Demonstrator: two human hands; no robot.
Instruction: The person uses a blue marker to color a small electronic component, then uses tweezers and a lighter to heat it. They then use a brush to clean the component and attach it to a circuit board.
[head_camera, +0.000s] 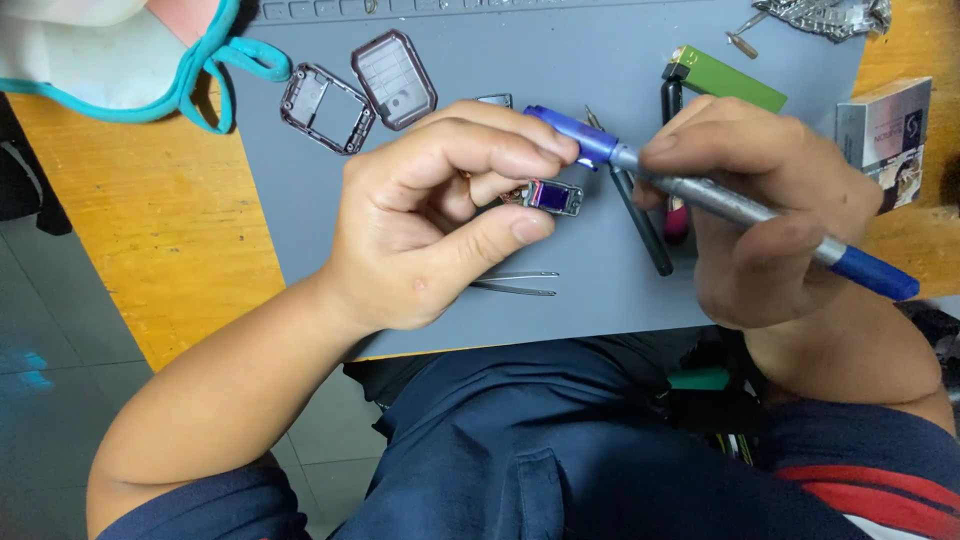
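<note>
Head view: the left hand (430, 215) pinches a small screen module (555, 196) between thumb and fingers over the grey mat (620, 290). The right hand (760, 210) grips a screwdriver (720, 200), tip at the module. The watch case (327, 107) and back cover (394, 78) already lie apart; tweezers (515, 283) lie unused. The screwdriver tip is hidden.

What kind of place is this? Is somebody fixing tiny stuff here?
It looks like a small repair bench for gadgets. A grey work mat covers a wooden table. The left hand holds a tiny part, the right hand a screwdriver, with tweezers and an opened case nearby.
</note>
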